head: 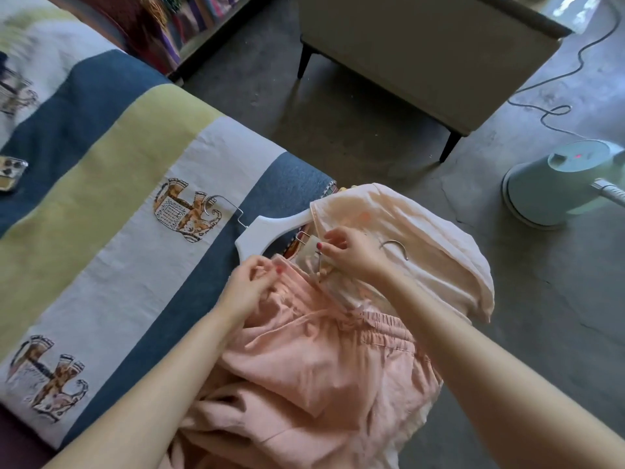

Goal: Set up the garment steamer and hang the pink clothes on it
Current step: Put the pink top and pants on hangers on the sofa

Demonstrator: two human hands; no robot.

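Striped bedcover (pixel 111 184) carries the work: left hand (pixel 250 286) pinches the waistband of the pink trousers (pixel 314 360), right hand (pixel 348 253) pinches a clip of the white hanger (pixel 267 231). Beside them lies a pale pink top (pixel 422 238); the green steamer base (pixel 558 184) stands apart on the floor.

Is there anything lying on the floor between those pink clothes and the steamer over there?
Nothing visible does. The pink clothes lie at the bed's edge and the steamer stands on bare floor to the right. Its cord trails behind it, away from that stretch, and the armchair stands further back.
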